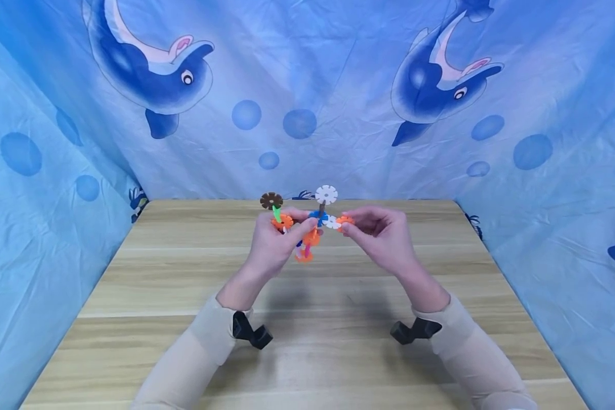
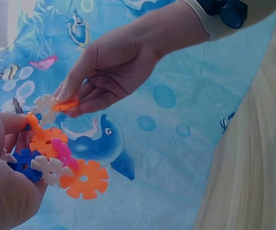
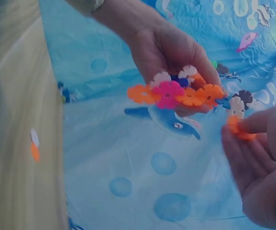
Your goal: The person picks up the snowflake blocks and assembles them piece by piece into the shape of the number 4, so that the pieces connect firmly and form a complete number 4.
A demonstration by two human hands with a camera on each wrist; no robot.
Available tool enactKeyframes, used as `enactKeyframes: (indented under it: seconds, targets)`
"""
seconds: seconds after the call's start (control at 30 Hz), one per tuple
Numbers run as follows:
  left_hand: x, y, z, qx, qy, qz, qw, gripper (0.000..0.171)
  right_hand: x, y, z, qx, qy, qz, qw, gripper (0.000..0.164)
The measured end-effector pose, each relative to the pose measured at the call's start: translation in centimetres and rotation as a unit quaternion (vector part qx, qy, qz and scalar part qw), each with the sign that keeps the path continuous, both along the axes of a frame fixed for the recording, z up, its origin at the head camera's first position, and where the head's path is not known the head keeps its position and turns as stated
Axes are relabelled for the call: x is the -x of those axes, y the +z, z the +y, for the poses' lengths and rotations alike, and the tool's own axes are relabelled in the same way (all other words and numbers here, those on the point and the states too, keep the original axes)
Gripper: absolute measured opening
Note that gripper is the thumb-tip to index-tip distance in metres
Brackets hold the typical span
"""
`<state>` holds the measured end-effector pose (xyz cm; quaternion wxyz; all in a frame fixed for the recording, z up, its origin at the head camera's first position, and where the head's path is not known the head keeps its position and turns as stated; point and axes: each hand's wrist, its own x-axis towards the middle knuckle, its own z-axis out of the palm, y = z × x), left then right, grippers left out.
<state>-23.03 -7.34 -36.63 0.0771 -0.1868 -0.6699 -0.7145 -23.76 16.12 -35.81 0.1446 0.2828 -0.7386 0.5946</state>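
Both hands hold a chain of notched, flower-shaped plastic discs in mid-air above the table. My left hand (image 1: 274, 242) grips the linked middle part, where a blue disc (image 2: 25, 164), orange discs and a pink disc (image 3: 168, 94) join. A lower orange disc (image 2: 84, 178) hangs off that part. From the top stick out a brown disc (image 1: 271, 200) on a green one (image 1: 277, 214) and a white disc (image 1: 326, 195). With thumb and fingers my right hand (image 1: 384, 236) pinches an orange disc (image 3: 239, 129) slotted to a white disc (image 3: 237, 107) at the right end.
Beneath the hands lies a wood-grain table (image 1: 174, 285). Blue curtains (image 1: 307, 68) with printed dolphins stand behind it and along both sides. A small white and orange shape (image 3: 35, 146) shows against the table in the right wrist view. Black wrist mounts (image 1: 251, 330) sit on both sleeves.
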Motion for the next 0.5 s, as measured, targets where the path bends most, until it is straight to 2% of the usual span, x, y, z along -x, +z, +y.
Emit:
enactKeyframes:
  seconds: [0.13, 0.2, 0.37, 0.5]
  targets:
    - [0.1, 0.2, -0.1, 0.022, -0.012, 0.024, 0.9994, 0.02, 0.1, 0.2, 0.4, -0.082, -0.016, 0.042, 0.996, 0.014]
    - [0.2, 0.3, -0.2, 0.04, -0.006, 0.036, 0.9985, 0.021, 0.1, 0.2, 0.5, -0.092, -0.012, 0.034, 0.995, 0.012]
    - [0.4, 0.1, -0.7, 0.059, 0.016, 0.062, 0.9962, 0.032, 0.2, -0.5, 0.6, -0.043, -0.002, -0.043, 0.998, 0.012]
    - [0.5, -0.4, -0.9, 0.028, 0.016, 0.051, 0.9982, 0.048, 0.5, -1.4, 0.1, 0.022, 0.02, -0.093, 0.995, 0.015]
